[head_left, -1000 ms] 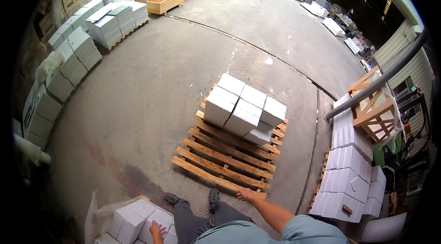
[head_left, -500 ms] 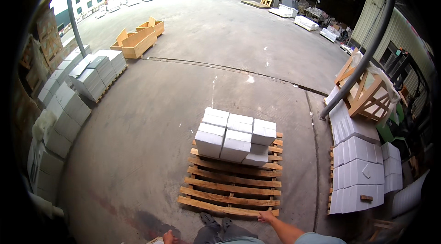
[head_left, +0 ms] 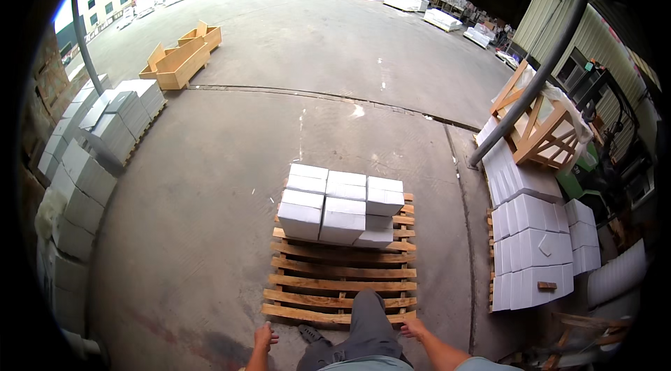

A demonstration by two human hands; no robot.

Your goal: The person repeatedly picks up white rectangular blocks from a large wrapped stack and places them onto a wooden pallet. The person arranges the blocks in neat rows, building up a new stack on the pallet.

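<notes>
White boxes (head_left: 342,218) are stacked at the far part of a slatted wooden pallet (head_left: 341,282) in front of me. The pallet's near slats are bare. Its near left corner is the part closest to my left hand (head_left: 265,337), which hangs low with loosely bent fingers and nothing visible in it. Beside the near right corner is my right hand (head_left: 414,329), also loosely open and without any object showing. My right knee is raised over the near slats, hiding part of them; its foot cannot be seen. My left shoe stands on the floor before the pallet.
White boxes (head_left: 538,245) and a wooden crate (head_left: 538,126) line the right side, near a dark pole (head_left: 528,81). More white stacks (head_left: 87,182) run along the left. Open wooden boxes (head_left: 183,60) sit farther off. A floor channel (head_left: 300,93) crosses beyond the pallet.
My view has shifted, so the pallet appears farther left. My right knee has risen over the near slats. My left hand has come up and forward; a white-topped wooden edge below it has left view.
</notes>
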